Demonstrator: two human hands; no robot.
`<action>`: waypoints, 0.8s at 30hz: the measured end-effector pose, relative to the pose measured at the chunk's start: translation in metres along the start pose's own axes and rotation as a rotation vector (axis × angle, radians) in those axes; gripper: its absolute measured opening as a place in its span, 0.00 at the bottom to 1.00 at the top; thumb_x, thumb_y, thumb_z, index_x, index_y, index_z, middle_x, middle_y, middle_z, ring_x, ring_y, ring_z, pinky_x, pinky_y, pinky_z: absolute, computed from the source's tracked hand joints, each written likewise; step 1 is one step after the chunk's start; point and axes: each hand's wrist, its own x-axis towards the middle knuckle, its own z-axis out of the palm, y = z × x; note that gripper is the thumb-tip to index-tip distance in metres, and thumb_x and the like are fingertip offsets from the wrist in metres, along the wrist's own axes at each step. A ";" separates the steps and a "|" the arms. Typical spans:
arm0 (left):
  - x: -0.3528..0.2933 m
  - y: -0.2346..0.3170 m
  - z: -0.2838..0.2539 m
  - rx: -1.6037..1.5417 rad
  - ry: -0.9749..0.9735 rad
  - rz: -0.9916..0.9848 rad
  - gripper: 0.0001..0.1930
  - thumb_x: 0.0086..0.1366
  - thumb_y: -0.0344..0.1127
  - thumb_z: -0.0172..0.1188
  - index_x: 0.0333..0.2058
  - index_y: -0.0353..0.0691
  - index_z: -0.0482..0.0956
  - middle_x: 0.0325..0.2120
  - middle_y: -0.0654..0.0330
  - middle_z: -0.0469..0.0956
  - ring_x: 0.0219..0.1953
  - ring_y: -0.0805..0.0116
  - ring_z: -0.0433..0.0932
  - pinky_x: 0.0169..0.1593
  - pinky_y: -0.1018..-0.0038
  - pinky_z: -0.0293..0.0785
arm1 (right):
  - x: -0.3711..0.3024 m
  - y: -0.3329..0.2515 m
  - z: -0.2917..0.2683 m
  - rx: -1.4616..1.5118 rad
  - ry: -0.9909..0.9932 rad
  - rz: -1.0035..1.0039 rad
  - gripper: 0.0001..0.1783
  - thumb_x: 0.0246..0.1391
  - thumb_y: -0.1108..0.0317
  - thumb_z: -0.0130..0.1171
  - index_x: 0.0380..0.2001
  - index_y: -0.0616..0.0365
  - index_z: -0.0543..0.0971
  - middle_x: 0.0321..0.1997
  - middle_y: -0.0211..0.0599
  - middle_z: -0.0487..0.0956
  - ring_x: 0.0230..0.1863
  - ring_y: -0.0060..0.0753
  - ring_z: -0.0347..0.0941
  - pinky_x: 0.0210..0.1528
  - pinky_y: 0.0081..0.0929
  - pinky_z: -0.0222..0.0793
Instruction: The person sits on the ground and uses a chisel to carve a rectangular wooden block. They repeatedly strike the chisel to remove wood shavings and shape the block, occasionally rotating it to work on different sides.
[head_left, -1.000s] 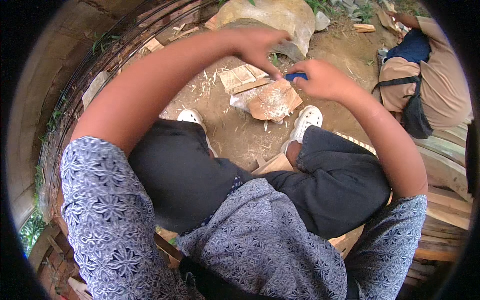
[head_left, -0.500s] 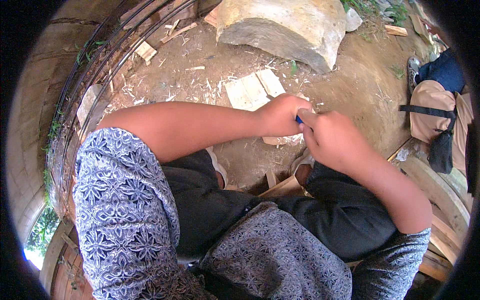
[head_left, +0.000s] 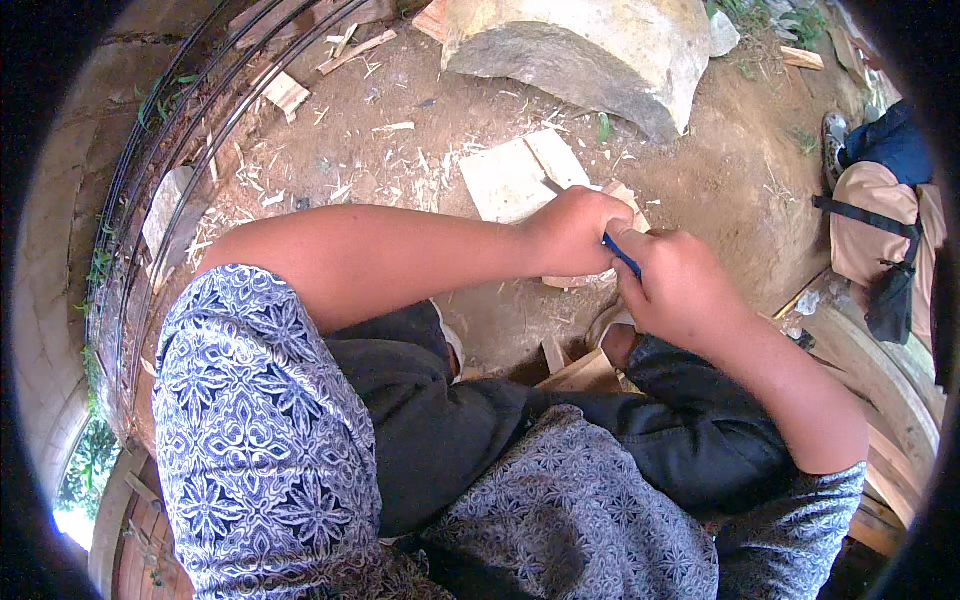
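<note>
My left hand (head_left: 578, 232) and my right hand (head_left: 678, 278) meet in front of my knees, both closed. Between them shows the blue handle of a tool (head_left: 622, 256), running from the left fist into the right hand's grip. Past the left fist's far side pokes a narrow grey tip (head_left: 552, 185), blade-like; its join to the handle is hidden, so the tool's exact kind cannot be made out. Just beyond the hands lies a flat pale wood board (head_left: 502, 180) on the ground. More pale wood (head_left: 580, 281) shows under the left hand, partly covered.
A large stone (head_left: 580, 50) sits on the dirt ahead, with wood shavings (head_left: 340, 188) scattered to its left. Black cables (head_left: 135, 170) curve along the left side. At the right a person in tan trousers (head_left: 872, 225) is nearby. Wood pieces (head_left: 585, 372) lie between my feet.
The view has shifted slightly. Both hands stay together on the tool, and more of its blue handle now shows between them.
</note>
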 end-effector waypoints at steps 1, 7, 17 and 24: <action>0.000 0.002 -0.001 0.012 0.011 -0.008 0.11 0.48 0.34 0.70 0.24 0.38 0.77 0.25 0.47 0.79 0.33 0.44 0.81 0.36 0.58 0.75 | 0.002 -0.001 0.000 -0.002 0.009 0.001 0.09 0.54 0.71 0.53 0.36 0.64 0.73 0.26 0.61 0.78 0.31 0.65 0.78 0.36 0.57 0.74; 0.000 -0.009 -0.006 -0.012 0.073 0.037 0.08 0.48 0.29 0.69 0.24 0.38 0.77 0.22 0.53 0.79 0.27 0.65 0.80 0.33 0.66 0.73 | 0.017 -0.003 0.000 -0.050 0.000 0.012 0.08 0.53 0.71 0.57 0.36 0.62 0.75 0.26 0.59 0.78 0.31 0.65 0.76 0.37 0.56 0.72; -0.003 -0.024 -0.014 -0.256 -0.071 -0.026 0.08 0.47 0.25 0.70 0.26 0.38 0.79 0.24 0.62 0.82 0.30 0.79 0.78 0.34 0.72 0.74 | 0.022 -0.029 -0.005 -0.069 -0.015 0.120 0.12 0.47 0.75 0.56 0.36 0.64 0.81 0.35 0.61 0.81 0.39 0.61 0.81 0.43 0.51 0.77; 0.037 -0.027 -0.051 0.369 -0.171 0.175 0.31 0.53 0.40 0.74 0.53 0.35 0.73 0.50 0.49 0.77 0.55 0.62 0.76 0.58 0.64 0.71 | 0.036 0.045 -0.003 0.206 0.025 0.084 0.15 0.53 0.68 0.58 0.44 0.57 0.83 0.37 0.58 0.83 0.37 0.53 0.82 0.40 0.43 0.76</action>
